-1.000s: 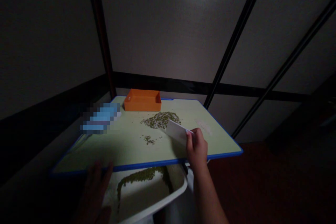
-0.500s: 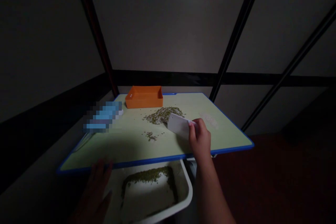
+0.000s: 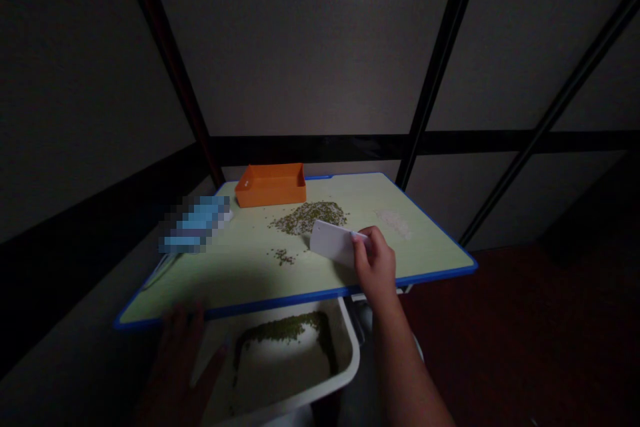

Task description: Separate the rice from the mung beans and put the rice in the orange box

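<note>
My right hand grips a flat white scraper on its edge above the table, thumb on the near face. Just beyond the scraper lies a loose pile of green beans mixed with pale grains. A smaller scatter of beans sits to its left, nearer to me. My left hand, in deep shade, has its fingers apart at the table's front edge, by the left side of a white bin. Green beans line the bin's far and right sides.
An orange tray stands at the table's back left. A patch of white grains lies on the right. At the left edge is a blue, pixelated object. The blue-rimmed table meets a dark panelled wall.
The scraper has shifted slightly toward me, off the pile's near edge. My left thumb has spread farther from the fingers. The view has swung a little.
</note>
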A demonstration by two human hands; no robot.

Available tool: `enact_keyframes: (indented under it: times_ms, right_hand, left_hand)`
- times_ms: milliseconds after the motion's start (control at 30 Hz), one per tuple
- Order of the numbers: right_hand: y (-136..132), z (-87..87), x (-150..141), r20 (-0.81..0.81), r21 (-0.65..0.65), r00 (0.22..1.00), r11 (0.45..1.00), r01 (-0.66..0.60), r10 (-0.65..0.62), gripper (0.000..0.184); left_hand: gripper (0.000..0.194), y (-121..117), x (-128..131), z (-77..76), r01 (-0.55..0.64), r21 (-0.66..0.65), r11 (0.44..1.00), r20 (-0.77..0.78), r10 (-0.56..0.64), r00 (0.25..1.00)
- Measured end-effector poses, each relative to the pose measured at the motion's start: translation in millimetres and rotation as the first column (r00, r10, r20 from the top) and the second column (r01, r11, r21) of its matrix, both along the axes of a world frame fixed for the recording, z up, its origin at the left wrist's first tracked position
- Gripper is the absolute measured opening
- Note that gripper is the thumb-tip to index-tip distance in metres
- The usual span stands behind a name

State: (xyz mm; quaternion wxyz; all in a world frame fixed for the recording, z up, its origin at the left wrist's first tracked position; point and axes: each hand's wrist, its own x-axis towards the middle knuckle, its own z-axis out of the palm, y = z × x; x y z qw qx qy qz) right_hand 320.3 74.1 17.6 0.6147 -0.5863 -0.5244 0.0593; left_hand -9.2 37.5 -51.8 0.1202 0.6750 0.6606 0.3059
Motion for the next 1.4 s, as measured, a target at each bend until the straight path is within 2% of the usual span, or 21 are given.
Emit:
enact_keyframes:
  times_ms: [133,233,300,400,567,667,900,1067,1300,1400]
  right_hand:
    - [-0.1,-0.3,-1.8,-0.005,0.032,1.000,0.999,-0.029,0.029,0.016]
    - [0.1,-1.0,-2.5,-0.029,0.054,1.000,0.999,-0.008,0.010,0.017]
    - [0.2,-1.5,-3.0,-0.038,0.057,0.999,0.998,0.007,-0.005,0.018]
    - [0.5,-1.7,-3.7,-0.028,0.053,0.999,0.998,0.021,-0.020,0.017]
    - [2.0,-0.4,-4.0,-0.014,0.026,1.000,1.000,0.001,-0.001,0.015]
    - [2.2,0.8,-3.9,0.002,0.010,1.000,1.000,0.000,0.000,0.016]
    - [3.6,0.5,-2.6,-0.012,0.012,1.000,1.000,-0.029,0.029,0.015]
    - [5.4,-2.7,-1.0,-0.009,0.034,1.000,0.999,-0.002,0.002,0.015]
    - [5.4,-3.4,-1.2,-0.013,0.051,0.998,0.997,-0.054,0.055,0.015]
    - [6.4,-3.7,-0.9,-0.026,0.043,0.997,0.997,-0.068,0.069,0.015]
  left_hand:
    - [0.065,1.0,-6.0,-6.9,0.082,0.000,0.997,-0.034,-0.082,0.996]
    - [0.066,2.4,-11.6,-11.1,0.056,0.033,0.998,-0.054,-0.054,0.997]
    - [0.068,3.8,-14.7,-11.8,0.087,0.015,0.996,-0.091,-0.085,0.992]
    - [0.071,5.0,-14.1,-7.7,0.124,-0.035,0.992,-0.133,-0.128,0.983]
    - [0.084,0.6,2.2,7.7,0.061,-0.005,0.998,-0.104,-0.061,0.993]
    - [0.084,-1.6,7.8,11.7,0.061,0.010,0.998,-0.141,-0.059,0.988]
    - [0.079,1.6,2.8,3.7,0.091,0.078,0.993,-0.287,-0.065,0.956]
    - [0.084,2.9,1.0,-0.1,0.089,0.127,0.988,-0.314,-0.045,0.948]
    - [0.071,2.7,-5.1,-8.6,0.166,0.221,0.961,-0.406,-0.064,0.912]
    - [0.070,1.3,-5.2,-8.6,0.162,0.218,0.962,-0.401,-0.063,0.914]
